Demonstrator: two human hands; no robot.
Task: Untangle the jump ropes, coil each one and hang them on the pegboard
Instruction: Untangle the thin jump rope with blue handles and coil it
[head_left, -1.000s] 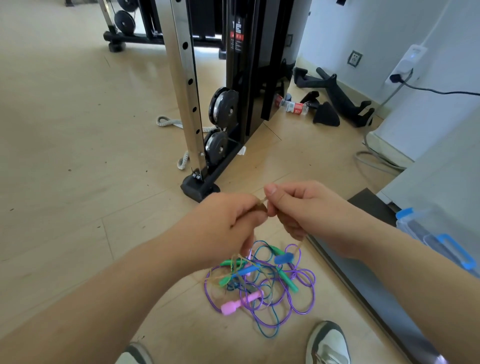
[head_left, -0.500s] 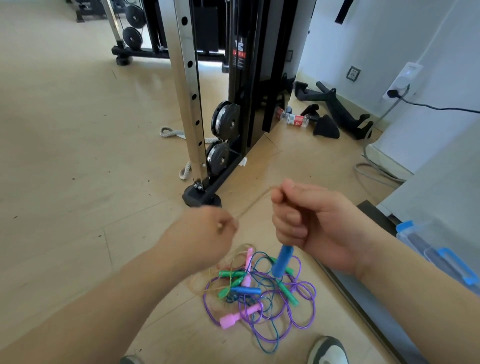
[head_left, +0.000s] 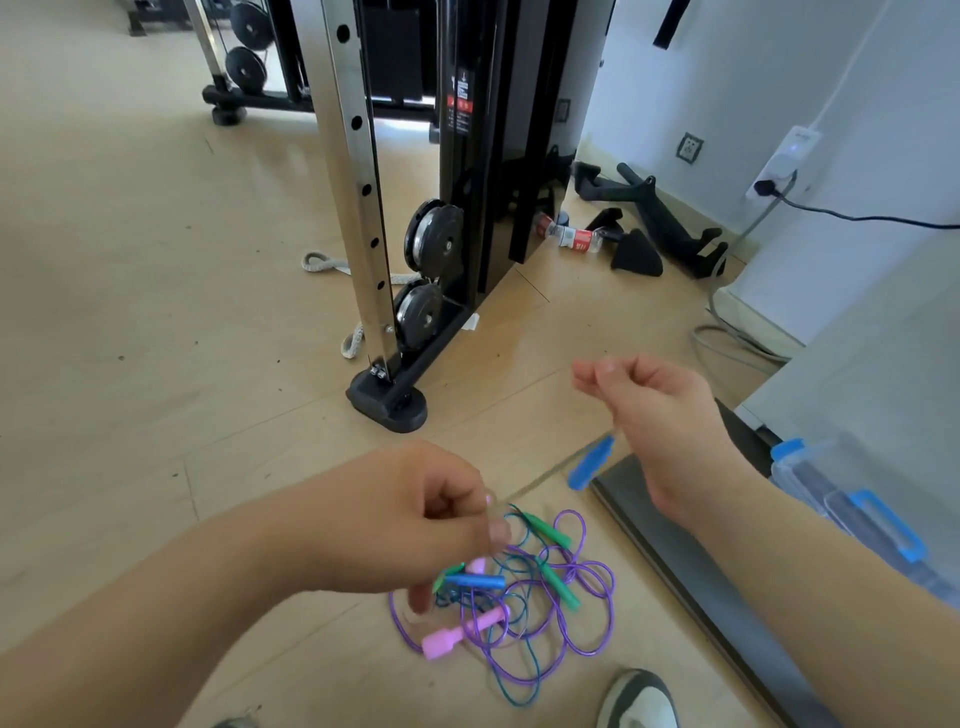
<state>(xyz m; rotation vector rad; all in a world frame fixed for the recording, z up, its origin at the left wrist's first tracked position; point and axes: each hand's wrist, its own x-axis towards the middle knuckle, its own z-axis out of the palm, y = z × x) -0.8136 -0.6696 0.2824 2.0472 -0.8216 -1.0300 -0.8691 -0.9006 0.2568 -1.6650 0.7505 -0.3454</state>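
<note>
Fingers (head_left: 496, 531) of the left hand (head_left: 415, 519) pinch a clear rope (head_left: 540, 480), which runs up and right from them, nearly taut, to a blue handle (head_left: 589, 462) hanging just under the right hand (head_left: 665, 415). That hand's fingers (head_left: 587, 376) are curled, thumb and forefinger tips together. They seem to hold the same rope above the handle, though blur hides the cord there.

A second ago the two hands met knuckle to knuckle over the tangle. Now they are well apart, left low and right raised, and the blue handle has come up clear of the heap. I judge one rope is being drawn free, so untangling is only started, with coiling and hanging still ahead. No pegboard is in view.

Below the left fingers and to their right, the pile (head_left: 608, 582) lies on the floor (head_left: 156, 312). It is made of purple and teal loops crossing each other, with green handles, pink handles and a second blue one among them, still knotted together.
</note>
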